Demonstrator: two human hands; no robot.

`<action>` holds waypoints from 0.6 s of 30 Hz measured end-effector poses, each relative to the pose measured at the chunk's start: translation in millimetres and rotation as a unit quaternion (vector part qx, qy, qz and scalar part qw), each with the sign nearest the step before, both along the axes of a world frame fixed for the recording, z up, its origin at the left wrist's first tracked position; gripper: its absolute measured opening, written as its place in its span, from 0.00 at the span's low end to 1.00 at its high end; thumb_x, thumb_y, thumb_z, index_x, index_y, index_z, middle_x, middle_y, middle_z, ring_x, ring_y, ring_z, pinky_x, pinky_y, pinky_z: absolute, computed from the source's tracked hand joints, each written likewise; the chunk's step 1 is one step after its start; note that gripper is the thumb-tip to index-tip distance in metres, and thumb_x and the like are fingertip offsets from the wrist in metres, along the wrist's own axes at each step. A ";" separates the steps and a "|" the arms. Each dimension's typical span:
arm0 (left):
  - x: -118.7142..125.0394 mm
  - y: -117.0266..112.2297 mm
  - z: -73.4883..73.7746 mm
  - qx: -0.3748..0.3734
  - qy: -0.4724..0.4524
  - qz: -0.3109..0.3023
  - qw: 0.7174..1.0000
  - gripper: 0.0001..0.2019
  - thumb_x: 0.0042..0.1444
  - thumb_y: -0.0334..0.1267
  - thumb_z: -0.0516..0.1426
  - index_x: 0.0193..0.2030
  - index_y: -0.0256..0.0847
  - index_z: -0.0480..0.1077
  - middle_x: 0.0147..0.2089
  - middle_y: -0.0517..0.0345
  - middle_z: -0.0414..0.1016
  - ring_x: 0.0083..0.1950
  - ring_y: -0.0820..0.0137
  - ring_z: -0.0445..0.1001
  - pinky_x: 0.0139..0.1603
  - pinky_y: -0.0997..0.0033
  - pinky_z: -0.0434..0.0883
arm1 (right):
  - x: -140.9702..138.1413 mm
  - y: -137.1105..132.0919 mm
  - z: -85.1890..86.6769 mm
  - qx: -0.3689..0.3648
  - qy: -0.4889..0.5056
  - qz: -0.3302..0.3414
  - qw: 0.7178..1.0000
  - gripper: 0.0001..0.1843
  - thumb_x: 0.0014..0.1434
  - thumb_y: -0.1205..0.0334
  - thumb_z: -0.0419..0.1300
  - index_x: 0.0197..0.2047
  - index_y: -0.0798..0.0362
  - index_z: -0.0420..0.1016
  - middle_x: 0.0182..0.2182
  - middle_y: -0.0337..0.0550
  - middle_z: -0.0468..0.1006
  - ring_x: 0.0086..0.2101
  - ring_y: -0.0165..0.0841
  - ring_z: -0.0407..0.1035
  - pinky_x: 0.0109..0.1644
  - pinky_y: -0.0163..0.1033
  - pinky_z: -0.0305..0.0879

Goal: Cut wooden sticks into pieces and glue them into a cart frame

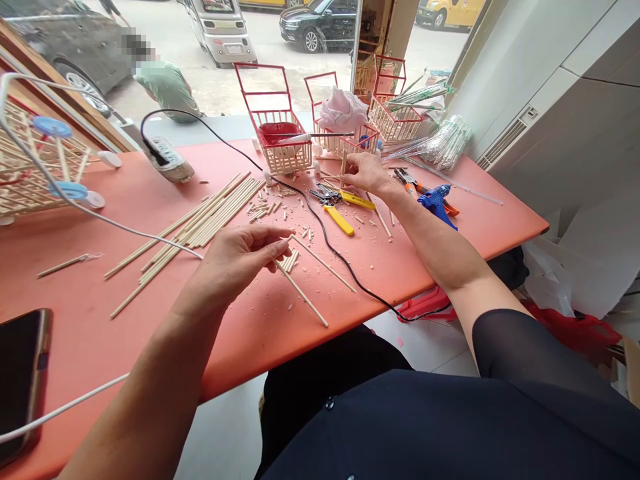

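Note:
My left hand point(245, 257) hovers low over the orange table point(90, 313), fingers pinched together on thin wooden sticks point(305, 280) that stretch right and toward me. My right hand point(367, 173) reaches to the far side, fingers closed on a short upright stick point(343, 165) beside the small stick-built carts point(283, 143). Yellow-handled cutters point(340, 207) lie between the two hands, just left of my right wrist.
A pile of long sticks point(200, 220) lies left of centre among cut bits. A blue glue gun point(437, 203) sits at right, its black cable point(325, 233) crossing the table. A phone point(23, 380) lies at near left. A power strip point(167, 159) is at the back.

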State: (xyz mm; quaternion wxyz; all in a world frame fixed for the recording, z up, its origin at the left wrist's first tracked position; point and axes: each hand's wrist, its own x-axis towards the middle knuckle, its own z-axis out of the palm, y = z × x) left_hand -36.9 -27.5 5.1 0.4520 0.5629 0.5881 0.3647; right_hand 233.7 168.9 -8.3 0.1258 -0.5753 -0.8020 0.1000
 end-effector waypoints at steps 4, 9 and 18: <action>-0.3 0.9 -0.8 0.000 0.000 -0.004 1.000 0.25 0.47 0.53 0.75 0.48 0.38 0.88 0.35 0.50 0.88 0.31 0.66 0.78 0.38 0.61 0.80 | -0.9 -1.0 -0.7 0.008 -0.012 -0.002 1.000 0.14 0.72 0.65 0.66 0.56 0.60 0.87 0.52 0.52 0.89 0.51 0.40 0.81 0.56 0.38 0.74; -0.3 1.5 -2.4 0.001 -0.003 -0.002 1.000 0.26 0.47 0.53 0.75 0.49 0.37 0.88 0.34 0.51 0.87 0.31 0.66 0.78 0.38 0.61 0.80 | 3.4 13.7 -14.2 0.013 0.049 0.010 0.999 0.08 0.68 0.62 0.70 0.47 0.57 0.85 0.46 0.50 0.87 0.50 0.42 0.80 0.56 0.40 0.75; 2.3 0.9 -1.9 -0.009 -0.005 0.005 1.000 0.26 0.46 0.52 0.74 0.48 0.37 0.87 0.34 0.52 0.87 0.30 0.66 0.78 0.39 0.61 0.79 | 14.7 26.3 -27.2 0.023 0.089 0.027 0.995 0.07 0.66 0.60 0.71 0.39 0.54 0.80 0.39 0.48 0.85 0.43 0.43 0.77 0.52 0.45 0.73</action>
